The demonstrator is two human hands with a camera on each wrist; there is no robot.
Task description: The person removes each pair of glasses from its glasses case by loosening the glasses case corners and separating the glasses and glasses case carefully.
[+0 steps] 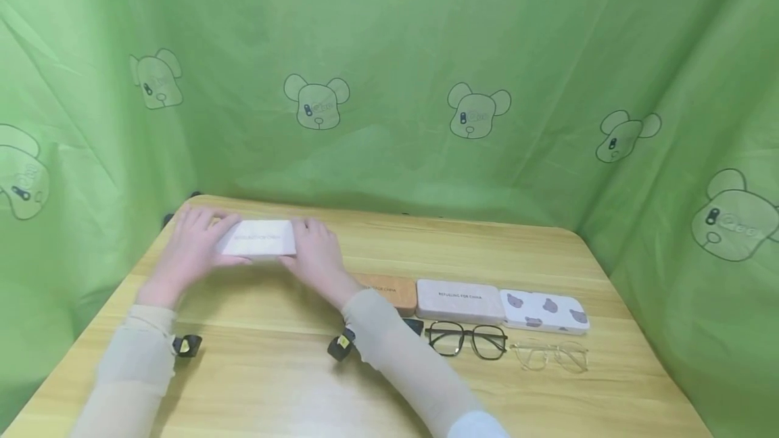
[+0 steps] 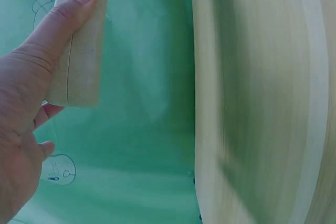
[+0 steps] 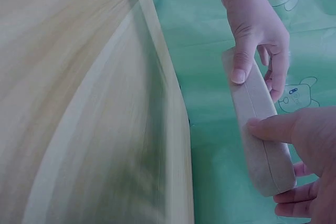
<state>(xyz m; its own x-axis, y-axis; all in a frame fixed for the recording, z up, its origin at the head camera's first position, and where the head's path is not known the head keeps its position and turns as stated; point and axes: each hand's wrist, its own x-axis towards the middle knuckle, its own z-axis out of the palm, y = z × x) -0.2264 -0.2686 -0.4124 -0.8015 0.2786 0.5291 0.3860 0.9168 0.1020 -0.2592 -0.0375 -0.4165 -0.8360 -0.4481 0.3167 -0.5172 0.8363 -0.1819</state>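
Both hands hold a closed white glasses case [image 1: 258, 238] above the far left part of the table. My left hand [image 1: 193, 245] grips its left end, thumb on the near edge and fingers behind. At the other end my right hand [image 1: 319, 252] pinches the case, thumb on the near side. In the right wrist view the case [image 3: 262, 140] shows a seam along its side, with both thumbs pressed near it. The left wrist view shows the left thumb across the case [image 2: 84, 72]; the right hand is not seen there.
To the right, an orange case [image 1: 389, 293], a pale pink case [image 1: 459, 301] and a bear-patterned case [image 1: 544, 311] lie in a row. Before them rest black-framed glasses [image 1: 467, 341] and clear-framed glasses [image 1: 550, 355]. A dark item [image 1: 415, 325] is partly hidden by the right forearm. Green curtain surrounds the table.
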